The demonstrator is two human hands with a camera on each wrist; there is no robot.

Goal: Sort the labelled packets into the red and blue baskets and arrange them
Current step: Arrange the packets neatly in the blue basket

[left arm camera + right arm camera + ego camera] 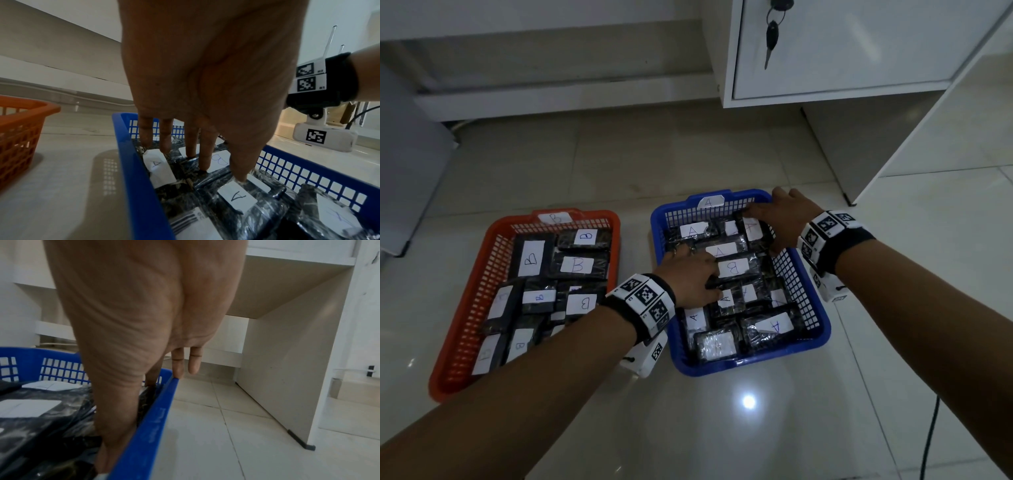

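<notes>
Packets labelled A fill the blue basket (820, 337) on the floor, but one B packet (733, 268) lies mid-basket, just beside the left hand (690, 279), whose straight fingers (205, 155) press on the packets. The right hand (779, 219) presses packets at the far corner, fingers extended. Best lift B out cleanly into the red basket (462, 346), without dragging its neighbours.

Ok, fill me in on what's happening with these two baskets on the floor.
A person is sorting black plastic-wrapped packets with white paper labels. Both hands are in the blue plastic basket tagged A: the left hand lies with straight fingers on the packets beside one packet labelled B, which sits among the A packets, while the right hand reaches onto the packets at the far right corner. The red plastic basket tagged B holds B packets.
</notes>
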